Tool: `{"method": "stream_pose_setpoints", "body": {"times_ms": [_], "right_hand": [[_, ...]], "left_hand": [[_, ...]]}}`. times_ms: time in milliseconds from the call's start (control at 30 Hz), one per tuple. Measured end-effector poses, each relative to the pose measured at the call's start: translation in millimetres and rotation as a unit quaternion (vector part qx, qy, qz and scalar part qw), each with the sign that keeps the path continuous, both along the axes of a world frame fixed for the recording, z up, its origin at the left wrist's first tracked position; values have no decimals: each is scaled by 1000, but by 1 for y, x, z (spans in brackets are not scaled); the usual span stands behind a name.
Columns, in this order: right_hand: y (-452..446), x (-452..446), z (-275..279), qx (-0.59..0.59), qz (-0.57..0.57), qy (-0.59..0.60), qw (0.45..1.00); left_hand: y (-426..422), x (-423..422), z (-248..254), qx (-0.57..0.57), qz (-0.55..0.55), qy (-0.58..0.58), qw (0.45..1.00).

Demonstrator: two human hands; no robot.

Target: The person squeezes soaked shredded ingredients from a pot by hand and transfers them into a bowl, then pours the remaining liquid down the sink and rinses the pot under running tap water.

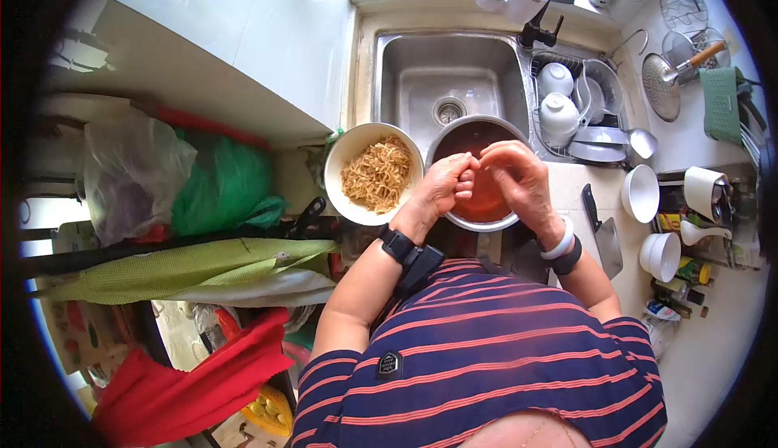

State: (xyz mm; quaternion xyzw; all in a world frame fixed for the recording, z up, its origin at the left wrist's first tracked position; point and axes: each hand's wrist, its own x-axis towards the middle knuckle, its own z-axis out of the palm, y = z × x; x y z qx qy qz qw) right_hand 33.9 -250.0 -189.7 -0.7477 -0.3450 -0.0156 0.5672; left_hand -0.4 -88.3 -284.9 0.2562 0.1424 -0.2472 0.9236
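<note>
My left hand (450, 183) and my right hand (520, 179) meet above a round metal pot (438, 141) of reddish-brown liquid. The left fingers are curled, with thumb and forefinger pinched together near the right fingertips. The right hand's fingers are bent inward in a pinch too. Whatever lies between the fingertips is too small or hidden to make out. Close beside my left wrist, a white bowl (335, 174) holds a heap of thin, light-brown strands (378, 175). The pot and bowl stand at the sink's near edge.
Behind the pot is a steel sink (397, 67) with a black faucet (535, 33). At the right stand a dish rack (613, 83) with white crockery, a cleaver (604, 241) and white bowls (641, 193). Green cloth (186, 270) and red cloth (186, 387) hang at the left.
</note>
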Motion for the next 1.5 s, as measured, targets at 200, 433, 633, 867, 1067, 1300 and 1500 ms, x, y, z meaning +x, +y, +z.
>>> {"method": "stream_pose_setpoints", "body": {"times_ms": [200,433,633,867,1067,1300,1500], "right_hand": [[-18,10,-19,-54,-69,25,996],[-42,30,-81,-251,-39,20,967],[-35,41,-108,-469,6,-71,881],[-20,43,-125,-600,29,-59,797],[-19,38,-147,-575,58,-58,814],[-4,13,-157,-501,114,-58,856],[15,-3,-143,-454,195,38,869]], "left_hand": [[-21,5,17,184,-32,28,982],[50,-25,42,590,162,-210,762],[117,-59,41,870,-1,-199,452],[109,-76,44,924,23,-178,337],[86,-65,50,860,63,-262,434],[56,-53,38,824,47,-304,475],[37,-48,40,804,22,-323,498]]}}
